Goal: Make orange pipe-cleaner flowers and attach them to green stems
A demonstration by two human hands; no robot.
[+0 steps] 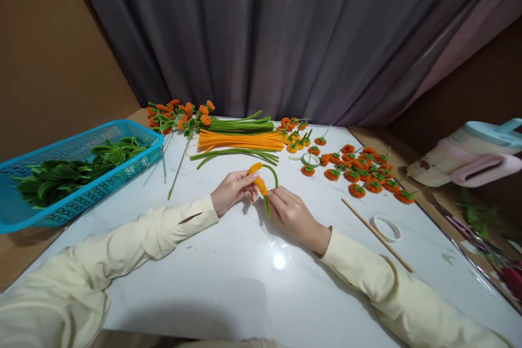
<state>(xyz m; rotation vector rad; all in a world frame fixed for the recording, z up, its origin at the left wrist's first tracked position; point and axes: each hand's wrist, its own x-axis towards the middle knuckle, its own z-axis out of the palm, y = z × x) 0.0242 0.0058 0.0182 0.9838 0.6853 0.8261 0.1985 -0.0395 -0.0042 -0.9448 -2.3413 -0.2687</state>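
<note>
Between finger and thumb my left hand (235,191) pinches an orange pipe cleaner coil (261,185), curved like a C. A green pipe cleaner (274,173) runs through the coil, arching above it on the right and sticking out below. My right hand (294,216) has its fingers closed at the green pipe cleaner, just right of the coil's lower end; the exact grip is partly hidden. Beyond the hands lie a bundle of orange pipe cleaners (240,140), a green bundle (240,126) and several loose green pipe cleaners (236,154).
Orange pipe cleaner pumpkins (358,190) spread at the right, near a tape roll (311,160). A wooden stick (377,235) and white ring (385,228) lie nearer. A blue basket (98,187) holds green leaves at left. A tumbler (468,155) and scissors (481,239) are far right.
</note>
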